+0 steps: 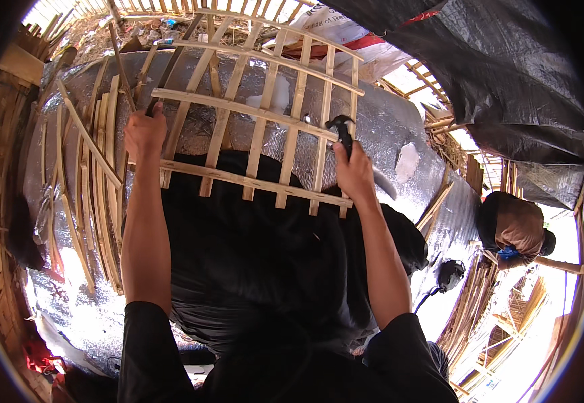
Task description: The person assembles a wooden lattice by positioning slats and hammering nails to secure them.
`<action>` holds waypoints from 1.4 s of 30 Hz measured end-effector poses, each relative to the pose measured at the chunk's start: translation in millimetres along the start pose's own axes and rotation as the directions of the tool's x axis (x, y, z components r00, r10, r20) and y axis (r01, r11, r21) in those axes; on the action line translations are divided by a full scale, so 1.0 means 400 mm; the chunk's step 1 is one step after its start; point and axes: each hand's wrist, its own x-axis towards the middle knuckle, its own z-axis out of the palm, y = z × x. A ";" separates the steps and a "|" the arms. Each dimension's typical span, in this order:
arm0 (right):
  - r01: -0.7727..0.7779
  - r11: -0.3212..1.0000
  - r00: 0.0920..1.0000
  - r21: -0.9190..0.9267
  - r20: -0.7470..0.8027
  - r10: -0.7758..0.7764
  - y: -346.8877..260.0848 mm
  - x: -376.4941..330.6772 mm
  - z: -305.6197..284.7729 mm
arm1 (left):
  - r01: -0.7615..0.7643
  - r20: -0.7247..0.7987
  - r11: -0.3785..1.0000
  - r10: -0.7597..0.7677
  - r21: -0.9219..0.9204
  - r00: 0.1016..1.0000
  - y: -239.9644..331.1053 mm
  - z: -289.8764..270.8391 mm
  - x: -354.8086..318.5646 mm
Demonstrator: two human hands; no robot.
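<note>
A lattice of pale bamboo slats (pixel 259 127) spans the space between my hands, its lower crossbar over my black-clothed lap. My left hand (pixel 146 134) is closed at the lattice's left edge. From that fist a dark narrow strip (pixel 174 60) slants up and away; I cannot tell whether it belongs to the lattice. My right hand (pixel 355 173) is wrapped around a black claw hammer (pixel 341 129), its head by the right end of a middle crossbar. Most of the hammer's handle is hidden by the hand.
Loose bamboo strips (pixel 100 181) lie to the left on a silvery sheet (pixel 389 124). Black plastic sheeting (pixel 507 74) hangs at the upper right. Bundled strips (pixel 470 305) and a brown-and-black bundle (pixel 517 228) are at the right. A small black object (pixel 450 274) lies nearby.
</note>
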 end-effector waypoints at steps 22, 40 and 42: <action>0.080 0.975 0.991 0.208 -0.123 -0.055 0.002 -0.032 0.019 | -0.042 -0.007 0.999 0.042 0.028 0.999 0.010 0.016 -0.021; -0.188 0.980 0.970 0.059 -0.144 0.195 0.256 0.007 0.061 | -0.046 0.034 0.999 0.046 0.008 0.998 0.043 0.026 -0.048; -0.060 0.995 0.978 0.075 -0.194 0.074 0.272 0.004 0.052 | -0.080 0.044 0.997 0.080 0.001 0.996 0.044 0.033 -0.050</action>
